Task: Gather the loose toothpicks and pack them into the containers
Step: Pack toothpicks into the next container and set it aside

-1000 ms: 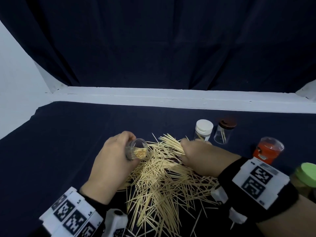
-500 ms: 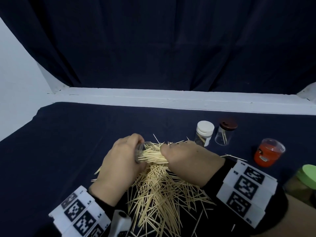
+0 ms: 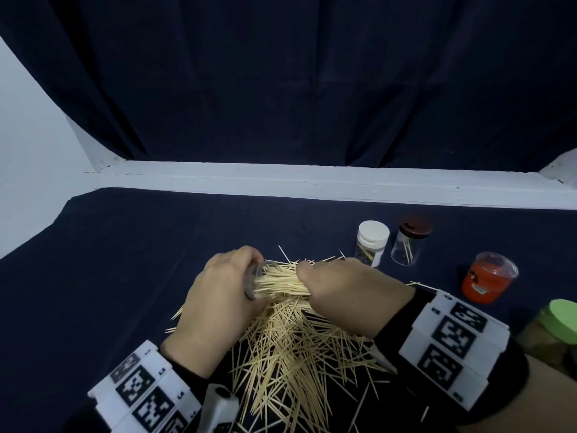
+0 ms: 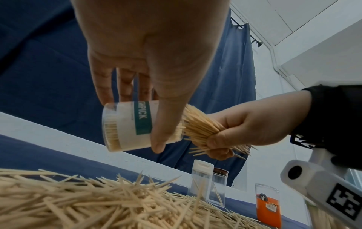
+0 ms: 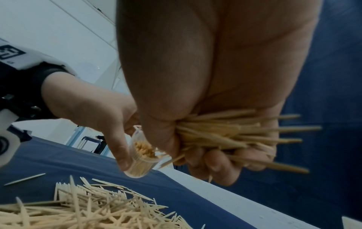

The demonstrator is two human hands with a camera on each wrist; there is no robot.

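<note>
My left hand [image 3: 218, 295] grips a clear toothpick jar [image 4: 127, 125] with a green label, held on its side above the pile, its mouth facing right. My right hand [image 3: 349, 292] grips a bundle of toothpicks [image 4: 197, 125], whose tips sit inside the jar's mouth [image 5: 145, 150]. The bundle [image 3: 281, 284] bridges the two hands. A large loose pile of toothpicks [image 3: 290, 348] lies on the dark cloth below both hands, spreading toward me.
A white-capped container [image 3: 371, 243] and a brown-capped clear container [image 3: 410, 245] stand behind the right hand. An orange jar [image 3: 487, 282] and a green-lidded jar [image 3: 559, 323] stand at right. A white ledge [image 3: 312, 182] borders the far side.
The right hand carried its bundle left to the jar and pushed the tips into the mouth. The left hand turned the jar's opening toward the bundle.
</note>
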